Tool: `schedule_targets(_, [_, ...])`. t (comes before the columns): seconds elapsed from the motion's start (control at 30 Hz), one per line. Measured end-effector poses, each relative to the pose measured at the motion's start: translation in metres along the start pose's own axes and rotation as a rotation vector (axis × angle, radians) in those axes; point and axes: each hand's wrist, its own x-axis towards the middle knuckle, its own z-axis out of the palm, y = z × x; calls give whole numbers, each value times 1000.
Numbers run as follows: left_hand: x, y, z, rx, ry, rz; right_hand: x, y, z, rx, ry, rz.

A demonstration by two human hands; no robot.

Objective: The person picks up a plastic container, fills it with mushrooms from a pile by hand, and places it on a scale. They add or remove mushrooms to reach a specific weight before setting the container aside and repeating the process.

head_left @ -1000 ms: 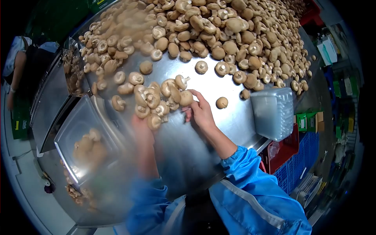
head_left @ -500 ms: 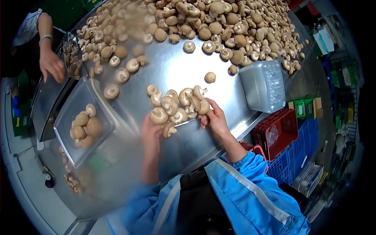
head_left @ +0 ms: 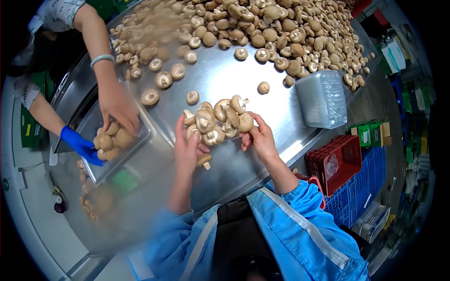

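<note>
Several brown-capped mushrooms (head_left: 213,136) are heaped together between my two hands, low over the metal table. A thin clear edge under them looks like a plastic tray (head_left: 230,139), mostly hidden by the mushrooms. My left hand (head_left: 187,152) is closed around the left end of the heap, fingers behind and thumb against a pale-gilled mushroom (head_left: 193,135). At the right end, my right hand (head_left: 258,139) grips the tray's side with thumb and fingers. One mushroom (head_left: 204,161) sits just below the heap, beside my left fingers. Beyond the heap lies a single mushroom (head_left: 192,97).
A large mushroom pile (head_left: 281,33) covers the far side of the metal table (head_left: 215,75). Stacked clear trays (head_left: 322,100) stand at right, above a red crate (head_left: 335,164). At left, a co-worker's bare hand (head_left: 119,110) and blue-gloved hand (head_left: 82,145) are at another clear tray (head_left: 143,136).
My left hand has moved up and closed in on the heap's left end. The co-worker's hands have reached onto the left tray. The whole view has shifted slightly.
</note>
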Motion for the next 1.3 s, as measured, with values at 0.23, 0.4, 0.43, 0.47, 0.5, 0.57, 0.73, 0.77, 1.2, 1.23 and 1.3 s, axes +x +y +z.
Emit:
schedule_targets(0.23, [-22,26,-57,45,166,68,7,-12,63,-104,-156,28])
schedule_targets(0.4, [-30,60,-116,113,316,103,18,-15,128,-244,-379,4])
schedule_targets(0.43, [-30,65,-131,75,337,108,20,-18,143,-279,-428,-5])
schedule_targets(0.47, [-30,69,-146,83,345,132,26,-13,158,-350,-441,-76])
schedule_targets(0.5, [-29,72,-163,93,353,157,34,-5,171,-419,-453,-149])
schedule_targets(0.57, [-25,74,-194,100,389,162,57,20,192,-680,-436,-536])
schedule_targets(0.73, [-18,65,-250,261,454,80,71,42,236,-952,-425,-777])
schedule_targets(0.77, [-19,64,-254,303,469,87,71,45,238,-906,-426,-782])
schedule_targets(1.2, [-60,55,-280,427,858,142,88,82,149,-1421,-372,-769])
schedule_targets(1.23, [-64,55,-281,416,873,166,91,81,149,-1361,-374,-742])
schedule_targets(1.3, [-72,54,-283,395,905,207,96,76,149,-1222,-316,-789])
